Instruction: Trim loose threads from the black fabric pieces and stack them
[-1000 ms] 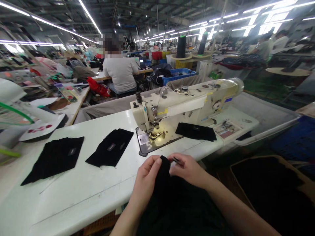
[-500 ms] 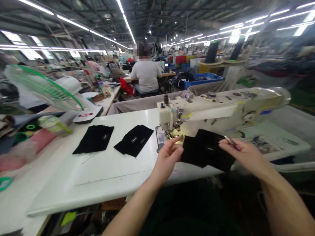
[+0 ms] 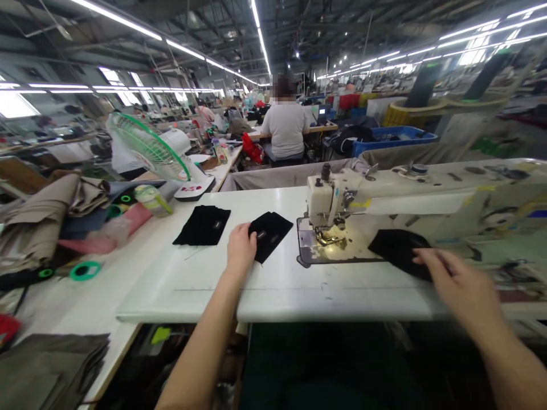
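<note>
My left hand [image 3: 242, 247] is closed at the left edge of a black fabric piece [image 3: 270, 234] with a small pale label, which lies on the white table left of the sewing machine [image 3: 327, 208]. Another labelled black fabric stack [image 3: 203, 225] lies further left. On the machine's right side, my right hand [image 3: 455, 276] pinches the near edge of a dark fabric piece [image 3: 397, 249] lying under the machine arm. Whether a small metal tool is still in that palm I cannot tell. Nothing lies under the lit presser foot [image 3: 331, 239].
A green-rimmed fan [image 3: 154, 145] stands at the back left. Rolled cloth [image 3: 47, 210], a green spool ring [image 3: 84, 270] and folded grey fabric [image 3: 51, 370] lie on the left table. Ahead, a person in a grey shirt [image 3: 285, 128] sits near a blue crate [image 3: 393, 139].
My left hand has left the fabric by the needle and moved left to the labelled piece. My right hand has carried dark fabric right of the needle. The view has turned left.
</note>
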`<state>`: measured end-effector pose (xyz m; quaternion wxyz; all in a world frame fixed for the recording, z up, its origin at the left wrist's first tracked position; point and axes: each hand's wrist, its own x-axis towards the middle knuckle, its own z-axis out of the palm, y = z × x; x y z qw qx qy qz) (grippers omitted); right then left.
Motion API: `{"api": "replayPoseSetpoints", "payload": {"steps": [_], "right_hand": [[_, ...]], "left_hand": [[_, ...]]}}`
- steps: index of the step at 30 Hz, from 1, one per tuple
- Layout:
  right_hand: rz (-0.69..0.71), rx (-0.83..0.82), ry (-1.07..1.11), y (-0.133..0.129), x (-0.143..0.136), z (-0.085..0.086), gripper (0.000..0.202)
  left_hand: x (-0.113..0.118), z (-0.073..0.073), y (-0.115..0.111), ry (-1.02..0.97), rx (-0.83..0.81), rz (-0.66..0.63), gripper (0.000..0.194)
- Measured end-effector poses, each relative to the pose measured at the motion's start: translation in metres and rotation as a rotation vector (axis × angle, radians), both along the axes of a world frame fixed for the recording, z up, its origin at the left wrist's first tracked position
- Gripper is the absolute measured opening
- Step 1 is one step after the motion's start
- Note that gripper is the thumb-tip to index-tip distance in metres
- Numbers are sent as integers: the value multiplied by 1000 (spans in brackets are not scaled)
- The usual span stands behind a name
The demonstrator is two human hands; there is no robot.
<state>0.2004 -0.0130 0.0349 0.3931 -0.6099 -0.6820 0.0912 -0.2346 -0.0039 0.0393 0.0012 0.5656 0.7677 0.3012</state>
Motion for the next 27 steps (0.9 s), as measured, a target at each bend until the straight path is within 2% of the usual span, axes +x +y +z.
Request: {"api": "replayPoseSetpoints", "payload": {"steps": [1,4,8,12,13,16,18,20,22,24,27], "right_hand": [[50,7,-17,-10,-19,-4,34],[387,14,-72,-31,-73,-12,29],[572,84,-221,-33,-119,-26,28],[607,27,-256,-30,-136,-37,38],[653,2,-242,-33,-137,-37,39],[885,-104,-132,-49,-130,-24,39],[981,-268,-40,-61,-121,-11,33],[960,-504,62,-68,-115,0,33],[861,-557,132,-69,-113,4,33],[740,-456,195,-65,-116,2,30],[597,-325,323,-56,-128,-3,26]], "left_hand": [[-10,-1,7,11,-28,23,38],[-26,-5,28,35,-110,41,41],[-26,-8,46,53,-168,23,44],[-20,-9,53,40,-155,17,28],[-19,-9,53,29,-138,17,23],[-16,-8,49,-18,-61,12,11],[-15,-4,45,-62,4,9,4],[-13,5,40,-123,75,18,6],[-9,18,36,-208,143,36,7],[-2,31,29,-324,195,34,8],[17,46,12,-526,222,-37,13]]}}
